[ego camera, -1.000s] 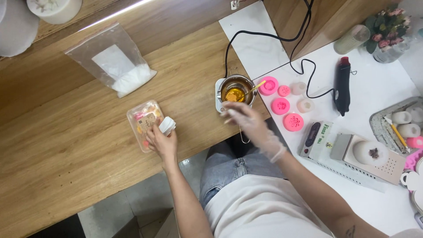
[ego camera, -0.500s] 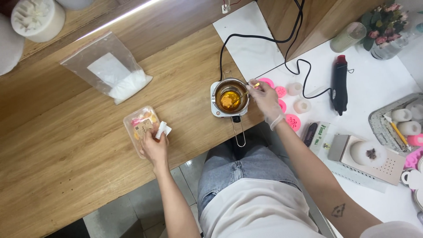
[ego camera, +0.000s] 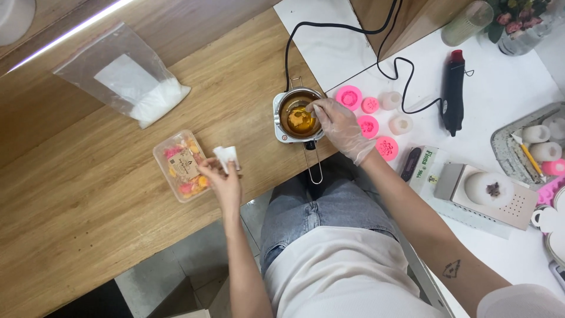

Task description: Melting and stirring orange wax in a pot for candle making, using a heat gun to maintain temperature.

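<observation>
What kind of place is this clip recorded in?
Most likely a home or small-studio candle-making bench. A small metal melting pot of amber liquid sits on an electric warmer, pink silicone moulds lie beside it, and finished white candles rest in a tray. The gloved right hand is at the pot.

Two hands: left [ego camera: 220, 179], right [ego camera: 340, 125], gloved. One melting pot [ego camera: 299, 115]. One plastic box [ego camera: 179, 165]. One powder bag [ego camera: 126, 76]. Four pink moulds [ego camera: 348, 96] and two pale moulds [ego camera: 391, 100]. One heat gun [ego camera: 454, 100].
</observation>
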